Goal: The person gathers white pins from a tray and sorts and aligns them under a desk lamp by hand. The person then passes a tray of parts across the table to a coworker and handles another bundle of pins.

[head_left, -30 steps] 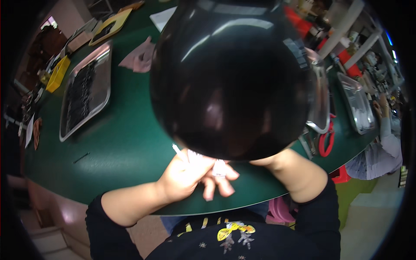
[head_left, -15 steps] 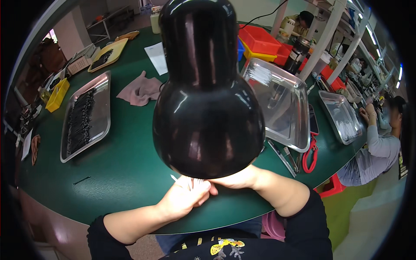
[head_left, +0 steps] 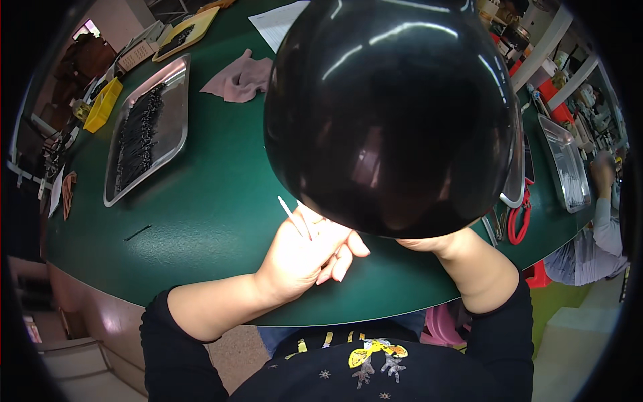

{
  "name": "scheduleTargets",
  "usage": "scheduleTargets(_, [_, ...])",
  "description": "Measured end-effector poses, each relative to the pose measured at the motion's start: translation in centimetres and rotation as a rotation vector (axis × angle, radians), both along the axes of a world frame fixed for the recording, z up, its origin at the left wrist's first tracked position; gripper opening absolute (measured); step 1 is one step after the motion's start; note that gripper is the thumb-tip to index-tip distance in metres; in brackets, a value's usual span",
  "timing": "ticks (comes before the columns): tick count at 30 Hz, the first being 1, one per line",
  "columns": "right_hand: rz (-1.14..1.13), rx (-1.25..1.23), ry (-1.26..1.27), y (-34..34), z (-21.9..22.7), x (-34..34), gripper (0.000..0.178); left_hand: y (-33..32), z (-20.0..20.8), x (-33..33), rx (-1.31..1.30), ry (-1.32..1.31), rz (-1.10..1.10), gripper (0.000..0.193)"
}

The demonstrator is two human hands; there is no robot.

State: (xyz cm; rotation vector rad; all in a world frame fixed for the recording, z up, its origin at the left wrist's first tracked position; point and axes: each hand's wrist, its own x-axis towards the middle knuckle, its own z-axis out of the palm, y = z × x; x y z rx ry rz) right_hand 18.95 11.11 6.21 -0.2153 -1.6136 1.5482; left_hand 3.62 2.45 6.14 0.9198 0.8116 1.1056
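A thin white stick (head_left: 287, 208) slants up out of my left hand (head_left: 301, 254), whose fingers are curled around it. That hand is brightly lit, just above the green table (head_left: 221, 194). Only the wrist side of my right hand (head_left: 432, 242) shows. Its fingers are hidden under a large glossy black lamp shade (head_left: 388, 134), so what it holds cannot be seen. The shade hangs over both hands and covers the middle of the table.
On the left lies a metal tray (head_left: 175, 127) of thin black pieces, with a yellow bin (head_left: 104, 106) beyond. One black piece (head_left: 137, 233) lies loose. A pink cloth (head_left: 238, 77) is behind. Red-handled pliers (head_left: 514, 224) and another metal tray (head_left: 552, 134) stand right, near a co-worker's arm (head_left: 604, 201).
The view has shifted, and the lamp shade fills more of it. My hands have moved apart; the left shows more fully with its white stick, while the right stays mostly under the shade.
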Motion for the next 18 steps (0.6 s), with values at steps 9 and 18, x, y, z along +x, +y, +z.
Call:
scheduleTargets(9, [0.056, 0.019, -0.138, -0.17, -0.25, 0.64, 0.026, -0.18, 0.31, 0.04, -0.137, -0.25, -0.121, 0.027])
scheduleTargets(18, [-0.1, 0.248, -0.024, -0.04, 0.23, 0.52, 0.022, -0.08, -0.01, 0.26, -0.141, -0.184, -0.042, 0.022])
